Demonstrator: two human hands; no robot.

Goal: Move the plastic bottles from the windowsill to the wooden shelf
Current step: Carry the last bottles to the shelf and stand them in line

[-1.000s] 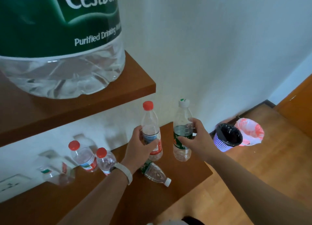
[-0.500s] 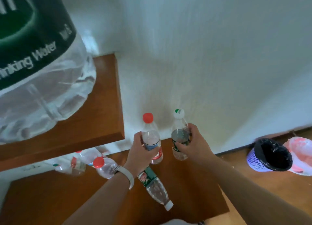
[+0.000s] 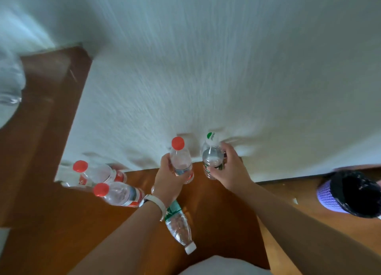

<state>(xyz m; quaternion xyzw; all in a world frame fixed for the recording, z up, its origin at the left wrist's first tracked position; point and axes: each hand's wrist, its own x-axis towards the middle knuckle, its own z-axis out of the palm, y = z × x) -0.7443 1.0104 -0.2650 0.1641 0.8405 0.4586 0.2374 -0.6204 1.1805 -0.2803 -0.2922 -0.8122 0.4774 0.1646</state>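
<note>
My left hand [image 3: 169, 179] grips a clear red-capped bottle [image 3: 180, 157], held upright at the back of the lower wooden shelf [image 3: 222, 208]. My right hand [image 3: 231, 169] grips a clear bottle with a white cap and green label [image 3: 212, 155], upright beside it near the white wall. Two more red-capped bottles [image 3: 94, 172] [image 3: 117, 193] lie on the shelf to the left. A green-labelled, white-capped bottle [image 3: 178, 226] lies on its side under my left wrist.
An upper wooden shelf [image 3: 45, 113] juts out at the left, with a large water jug [image 3: 9, 89] at its edge. A purple bin with a black liner [image 3: 350, 196] stands on the wooden floor at the right.
The view has swung down and to the right, so the big jug has slid almost out of the frame. Both hands stay on their upright bottles at the shelf's back.
</note>
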